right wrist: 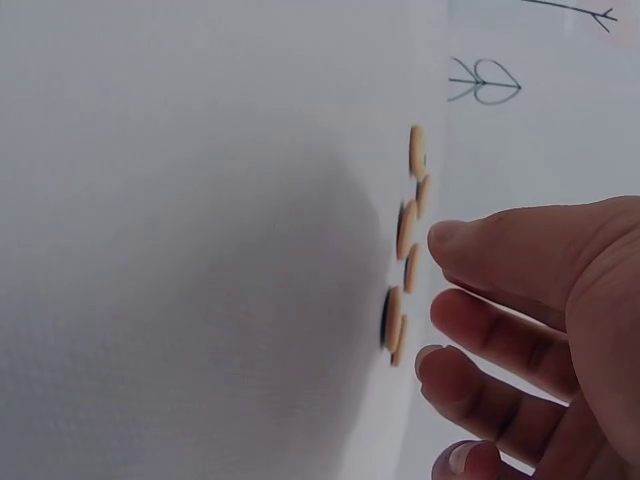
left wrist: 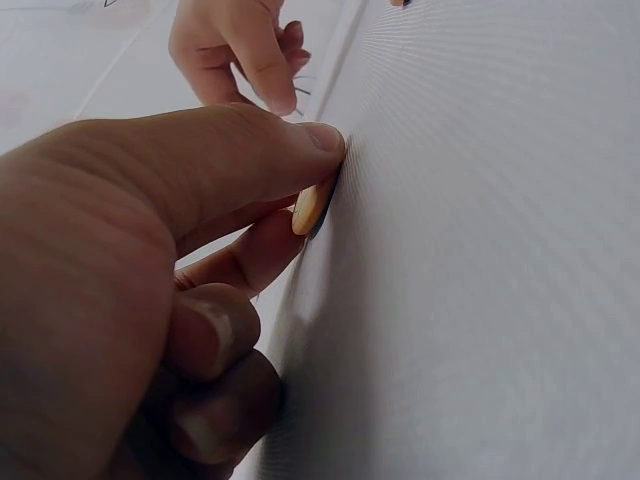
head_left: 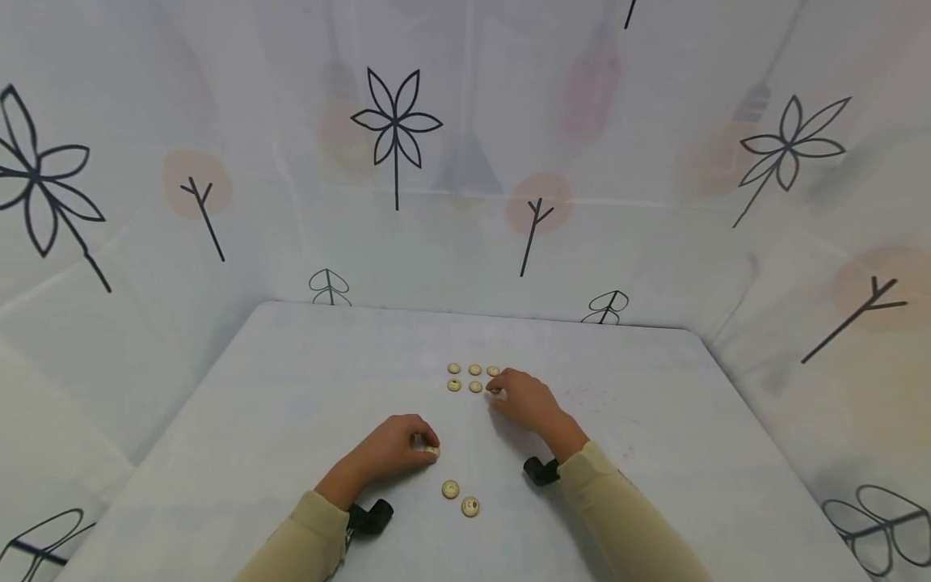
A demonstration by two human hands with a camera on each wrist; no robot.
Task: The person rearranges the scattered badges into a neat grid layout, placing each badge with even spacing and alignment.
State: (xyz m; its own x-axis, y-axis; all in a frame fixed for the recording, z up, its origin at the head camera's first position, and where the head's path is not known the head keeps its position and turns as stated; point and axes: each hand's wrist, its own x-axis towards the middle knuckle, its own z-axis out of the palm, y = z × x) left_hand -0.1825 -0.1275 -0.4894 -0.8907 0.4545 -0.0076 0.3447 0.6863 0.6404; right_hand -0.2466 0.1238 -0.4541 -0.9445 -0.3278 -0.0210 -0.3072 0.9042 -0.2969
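My left hand pinches a small round pale-wood disc between thumb and fingers, low over the tabletop. The left wrist view shows this disc tilted on edge, close against the surface. Farther off, my right hand hovers at the right end of two short rows of similar discs. Its thumb and fingers are parted with nothing between them, as the right wrist view shows. Its fingertips overlap the near-right disc in the head view, partly hiding it. Dark markings show on several discs.
Two loose discs, one and another, lie on the white table near my left hand. A white cloth printed with plants hangs behind and beside the table. Black wrist cameras sit on both wrists.
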